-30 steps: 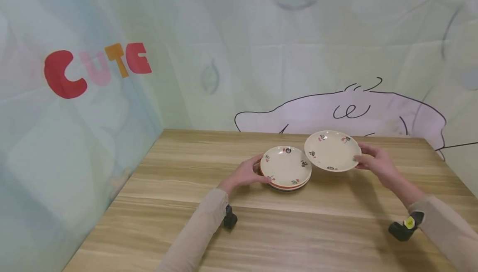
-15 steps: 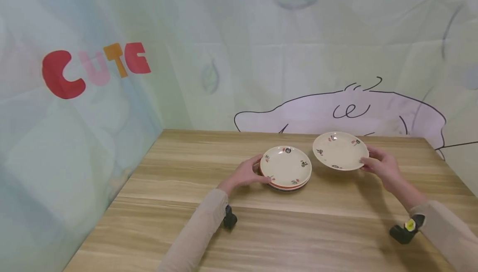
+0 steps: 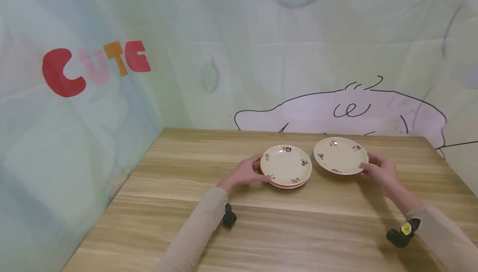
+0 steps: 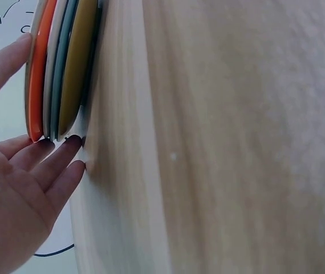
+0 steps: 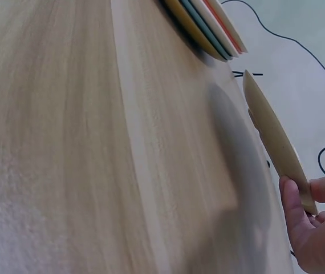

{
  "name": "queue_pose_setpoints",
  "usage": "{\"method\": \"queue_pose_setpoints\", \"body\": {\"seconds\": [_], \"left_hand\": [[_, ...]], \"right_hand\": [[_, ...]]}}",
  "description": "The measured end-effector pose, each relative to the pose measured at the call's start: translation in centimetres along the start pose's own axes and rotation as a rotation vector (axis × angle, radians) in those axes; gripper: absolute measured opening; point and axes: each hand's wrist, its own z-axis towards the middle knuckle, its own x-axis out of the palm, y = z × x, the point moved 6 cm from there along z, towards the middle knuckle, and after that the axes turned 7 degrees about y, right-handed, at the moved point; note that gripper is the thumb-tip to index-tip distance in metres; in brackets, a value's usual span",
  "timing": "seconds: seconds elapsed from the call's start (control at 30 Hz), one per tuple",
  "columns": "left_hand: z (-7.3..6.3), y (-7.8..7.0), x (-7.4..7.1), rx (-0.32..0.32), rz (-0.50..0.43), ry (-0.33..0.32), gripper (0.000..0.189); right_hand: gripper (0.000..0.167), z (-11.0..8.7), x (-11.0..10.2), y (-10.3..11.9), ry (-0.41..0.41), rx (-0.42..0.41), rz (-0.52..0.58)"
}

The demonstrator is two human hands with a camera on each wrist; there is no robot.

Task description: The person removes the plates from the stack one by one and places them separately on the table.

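A stack of several round plates (image 3: 285,165) stands on the table, its top plate cream with small printed pictures round the rim. My left hand (image 3: 244,172) holds the stack's left side, thumb on the top rim and fingers against the edges. From the side, in the left wrist view, orange, white, teal and mustard plates (image 4: 74,68) show in layers. To the right of the stack, my right hand (image 3: 382,173) pinches the right rim of another cream plate (image 3: 341,156). The right wrist view has this plate (image 5: 276,137) raised off the table, its shadow below.
The wood-grain table (image 3: 284,238) reaches back to a pale printed curtain (image 3: 224,56) with a line-drawn figure. Another curtain with coloured letters (image 3: 61,72) hangs along the left side. A dark camera is strapped to each wrist.
My right hand has carried the cream plate rightward, away from the stack, and then slightly down toward the table. The left hand and the stack have stayed put.
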Motion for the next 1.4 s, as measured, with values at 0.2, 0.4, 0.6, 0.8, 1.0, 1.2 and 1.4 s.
{"method": "queue_pose_setpoints", "body": {"seconds": [0.2,0.4,0.6,0.8,1.0,1.2,1.4], "left_hand": [[0.1,0.1,0.0,-0.008,0.012,0.0,0.09],[0.1,0.0,0.1,0.024,-0.012,0.003,0.093],[0.2,0.0,0.1,0.029,-0.027,0.01,0.092],[0.4,0.1,0.2,0.037,-0.051,0.011,0.092],[0.4,0.2,0.1,0.036,-0.051,0.004,0.093],[0.5,0.3,0.1,0.042,-0.054,0.006,0.093],[0.4,0.1,0.1,0.049,-0.067,0.008,0.092]], "right_hand": [[0.062,-1.3,1.9,1.5,0.001,0.019,-0.123],[0.061,-1.5,2.7,1.0,0.011,0.054,-0.077],[0.062,-1.9,3.1,0.3,0.025,0.092,-0.059],[0.062,-2.0,3.0,0.0,0.026,0.094,-0.076],[0.061,-2.0,3.0,0.2,0.024,0.078,-0.141],[0.06,-1.9,2.9,0.0,0.016,0.071,-0.177],[0.059,-1.8,2.8,0.0,0.0,0.058,-0.203]]}}
